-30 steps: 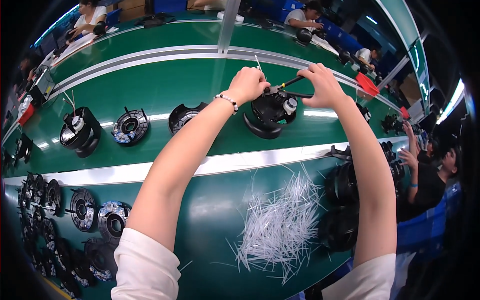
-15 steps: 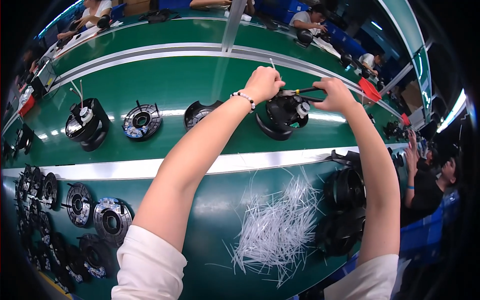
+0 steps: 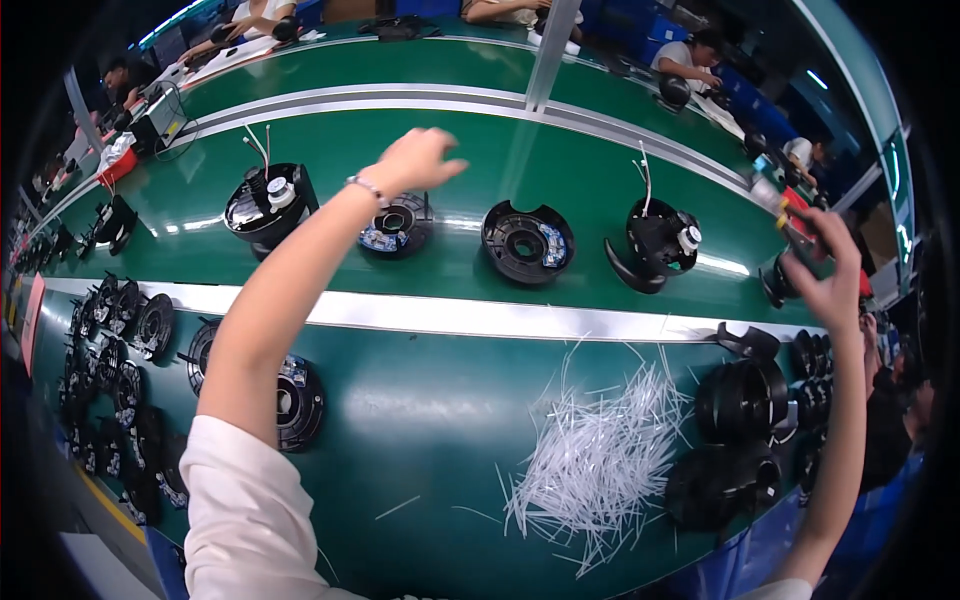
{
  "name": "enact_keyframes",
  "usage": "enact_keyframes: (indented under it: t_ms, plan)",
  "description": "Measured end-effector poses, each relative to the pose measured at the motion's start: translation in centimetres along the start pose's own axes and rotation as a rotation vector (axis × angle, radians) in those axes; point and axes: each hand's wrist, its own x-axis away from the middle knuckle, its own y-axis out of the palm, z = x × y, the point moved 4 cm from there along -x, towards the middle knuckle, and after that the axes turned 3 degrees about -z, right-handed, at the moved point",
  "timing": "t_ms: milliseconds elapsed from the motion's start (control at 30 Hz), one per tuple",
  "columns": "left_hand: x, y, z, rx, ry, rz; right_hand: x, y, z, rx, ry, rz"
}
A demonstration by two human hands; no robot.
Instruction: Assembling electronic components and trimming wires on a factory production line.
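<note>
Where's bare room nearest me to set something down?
Free: the near green bench, between the heap of thin white plastic strips and the round black plates, barring stray strips. Crowded: its left, with those plates; right, with rounded black housings.

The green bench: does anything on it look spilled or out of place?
Only mildly: a stray strip lies to the left of the loose pile of thin white strips on the green bench. It looks odd because most strips are heaped together. I see no clear damage.
</note>
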Motion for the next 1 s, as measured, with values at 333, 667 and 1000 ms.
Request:
enact_keyframes:
  t_ms: [333,667,1000]
  plan:
    - [6.9,-1.5,-0.5,0.284,-0.181,-0.169,13.6,2.8,-24.8,-0.348,-0.198,-0.568]
    - [23.2,-9.6,11.8,0.987,-0.122,-0.082,22.6,11.5,-32.0,-0.496,0.184,-0.398]
    - [35.3,-9.6,11.7,1.497,-0.514,0.016,24.2,0.6,-12.4,0.064,0.871,0.247]
